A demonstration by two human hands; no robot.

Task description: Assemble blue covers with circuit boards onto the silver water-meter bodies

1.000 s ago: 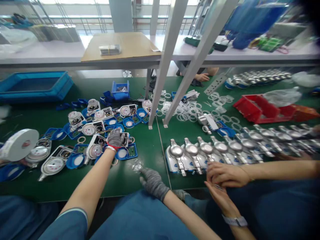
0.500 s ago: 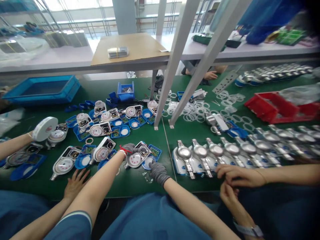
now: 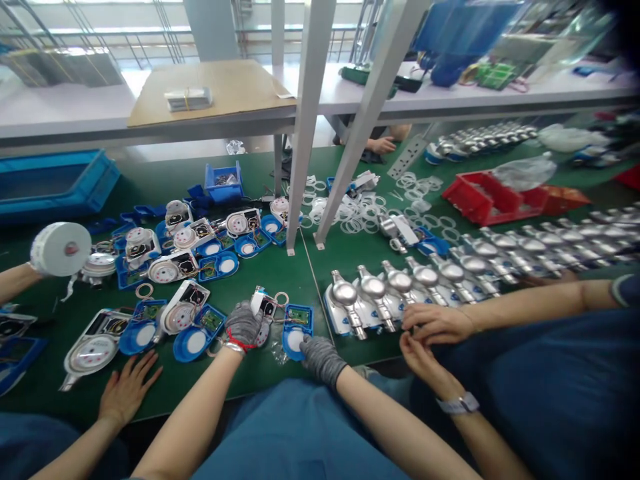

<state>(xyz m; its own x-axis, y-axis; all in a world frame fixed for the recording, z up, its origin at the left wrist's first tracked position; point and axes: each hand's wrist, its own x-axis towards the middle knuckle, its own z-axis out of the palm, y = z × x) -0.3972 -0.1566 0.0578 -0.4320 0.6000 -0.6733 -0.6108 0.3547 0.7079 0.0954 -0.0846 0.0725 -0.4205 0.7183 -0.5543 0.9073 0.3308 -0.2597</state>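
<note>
My left hand [image 3: 244, 325], in a grey glove with a red cord at the wrist, is closed over a white meter body [image 3: 264, 305] with wires in its open housing. The hand hides much of its round dial. My right hand [image 3: 324, 361], gloved too, pinches the lower edge of a blue cover [image 3: 299, 327] that carries a green circuit board and a white disc. Thin wires run between body and cover. A pale ring [image 3: 281, 299] lies just behind them, and a small clear plastic bag [image 3: 279, 352] lies between my hands.
More opened meters [image 3: 177, 313] lie to the left. At right stands a row of finished-looking silver meters [image 3: 373, 288], with a co-worker's hands [image 3: 435, 327] beside it. Another person's hand [image 3: 127, 393] rests at left. Metal posts [image 3: 306, 133], clear rings [image 3: 360, 212] and a red bin [image 3: 480, 200] are farther back.
The meter body has turned under my left hand and moved apart from the blue cover. The cover now lies more upright at my right fingers. My view has swung right.
</note>
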